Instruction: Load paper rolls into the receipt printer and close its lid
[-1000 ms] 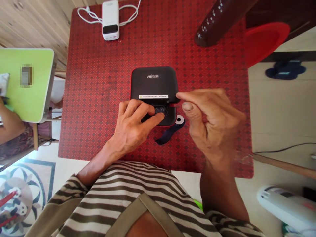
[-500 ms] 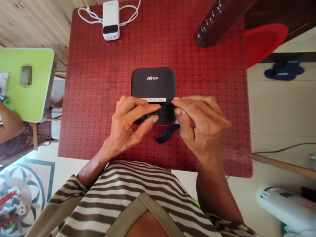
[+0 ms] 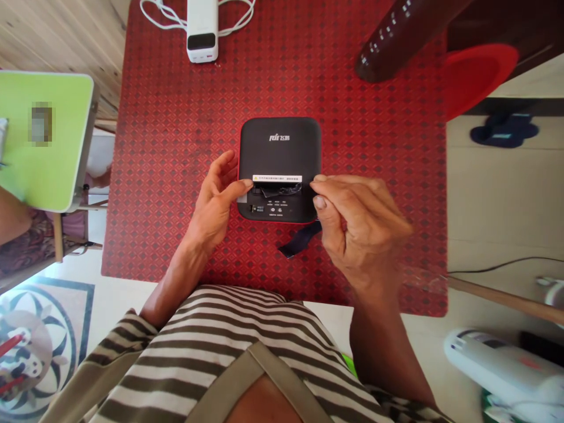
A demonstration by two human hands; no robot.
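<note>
Red diamond-patterned tablecloth (image 3: 176, 147) over table; lying on it, black square device (image 3: 279, 147), dark strap (image 3: 297, 239), white power bank (image 3: 202, 32), looped white cable (image 3: 165, 20).

A square black plastic box with rounded corners and a thin red rim (image 3: 278, 167) is lying flat on the red patterned table (image 3: 167, 176), with a white logo and a yellow-and-white warning label across it. A crumpled strip of black film (image 3: 277, 190) is sitting just below the label, above a row of tiny markings and a small port. A dark fabric strap (image 3: 298, 240) is trailing from the box's lower edge. The left hand (image 3: 214, 205) is pressing its thumb on the box beside the label, while the right hand (image 3: 356, 226) is pinching at the strip's right end.
</note>
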